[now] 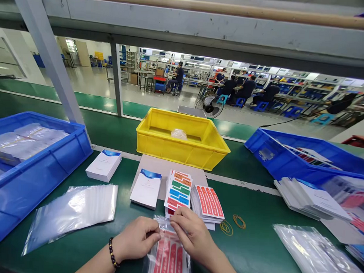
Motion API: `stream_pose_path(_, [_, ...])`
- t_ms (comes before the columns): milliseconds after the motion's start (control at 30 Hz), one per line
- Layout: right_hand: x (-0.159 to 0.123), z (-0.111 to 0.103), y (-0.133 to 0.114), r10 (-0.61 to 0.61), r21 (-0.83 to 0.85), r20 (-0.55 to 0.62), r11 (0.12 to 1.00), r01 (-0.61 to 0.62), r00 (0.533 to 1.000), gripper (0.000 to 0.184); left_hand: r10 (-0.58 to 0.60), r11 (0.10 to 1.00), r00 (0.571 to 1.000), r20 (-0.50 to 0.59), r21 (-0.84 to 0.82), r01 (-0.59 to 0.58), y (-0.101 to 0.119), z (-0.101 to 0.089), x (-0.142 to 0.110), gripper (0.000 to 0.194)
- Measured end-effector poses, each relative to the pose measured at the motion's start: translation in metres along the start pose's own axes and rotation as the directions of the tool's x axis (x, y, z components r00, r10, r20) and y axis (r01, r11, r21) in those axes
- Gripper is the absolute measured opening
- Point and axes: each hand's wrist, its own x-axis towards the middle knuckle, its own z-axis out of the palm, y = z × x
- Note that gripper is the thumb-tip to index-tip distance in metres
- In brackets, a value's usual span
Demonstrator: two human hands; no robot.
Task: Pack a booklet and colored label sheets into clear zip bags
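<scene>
Both hands pinch the top edge of a clear plastic bag (169, 256) that lies on the green bench and holds red label sheets. My left hand (136, 239), with a dark bead bracelet on the wrist, grips the bag's left corner. My right hand (193, 234) grips the bag's mouth at the right. Just beyond the hands stand a stack of colourful sticker sheets (178, 190), a stack of red label sheets (208, 202) and a stack of white booklets (146, 188).
A yellow bin (181, 152) sits behind the stacks. Blue bins stand at left (34, 175) and right (291, 164). Empty clear bags (74, 210) lie left, more bags (315, 254) right, another booklet stack (103, 165), two rubber bands (232, 225). Other people work far behind.
</scene>
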Motion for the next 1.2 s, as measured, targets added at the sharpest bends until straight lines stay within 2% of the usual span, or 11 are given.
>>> stream_pose_path(167, [0.036, 0.029, -0.001, -0.120, -0.252, -0.015, 0.961, 0.112, 0.993, 0.017, 0.015, 0.989, 0.998, 0.068, -0.147, -0.005, -0.003, 0.006, -0.003, 0.023])
stream_pose_path(300, [0.058, 0.055, 0.002, -0.036, -0.436, 0.089, 0.897, 0.071, 0.995, 0.048, -0.006, 0.970, 0.995, 0.102, -0.243, 0.031, -0.003, 0.005, -0.003, 0.020])
stream_pose_path(433, [0.064, 0.065, 0.007, -0.039, -0.498, 0.124, 0.862, 0.097, 0.991, 0.006, -0.028, 0.955, 0.994, 0.104, -0.293, 0.057, 0.001, 0.002, -0.003, 0.024])
stream_pose_path(533, [0.061, 0.056, 0.009, -0.132, -0.464, -0.005, 0.878, 0.114, 0.991, 0.017, -0.054, 0.883, 0.995, 0.083, -0.460, 0.087, -0.001, 0.005, -0.002, 0.035])
stream_pose_path(633, [0.054, 0.033, 0.006, -0.192, -0.418, -0.130, 0.900, 0.122, 0.973, 0.021, -0.098, 0.689, 0.993, 0.072, -0.715, 0.120, -0.008, 0.008, 0.002, 0.061])
stream_pose_path(733, [0.042, 0.008, -0.004, -0.238, -0.345, -0.128, 0.921, 0.182, 0.963, 0.021, -0.202, 0.344, 0.975, 0.087, -0.926, 0.154, -0.015, 0.008, 0.006, 0.088])
stream_pose_path(800, [0.032, -0.005, -0.011, -0.266, -0.253, -0.072, 0.937, 0.240, 0.961, 0.021, -0.272, 0.093, 0.953, 0.134, -0.982, 0.164, -0.016, 0.006, 0.008, 0.084])
stream_pose_path(900, [0.018, -0.015, -0.011, -0.268, -0.083, -0.007, 0.960, 0.266, 0.964, 0.018, -0.281, -0.067, 0.943, 0.178, -0.984, 0.165, -0.013, 0.005, 0.009, 0.048])
stream_pose_path(1033, [0.015, -0.017, 0.024, -0.011, -0.125, -0.223, 0.992, -0.018, 0.975, 0.020, -0.261, -0.037, 0.951, 0.166, -0.986, 0.162, -0.005, 0.007, 0.006, 0.031])
stream_pose_path(1100, [0.021, -0.018, 0.050, 0.165, -0.204, -0.347, 0.948, -0.246, 0.923, 0.021, -0.254, 0.011, 0.953, 0.168, -0.984, 0.177, -0.001, 0.006, 0.005, 0.031])
stream_pose_path(1200, [0.032, -0.018, 0.079, 0.339, -0.220, -0.367, 0.873, -0.435, 0.866, 0.030, -0.217, 0.049, 0.958, 0.187, -0.978, 0.202, 0.001, 0.005, 0.003, 0.037])
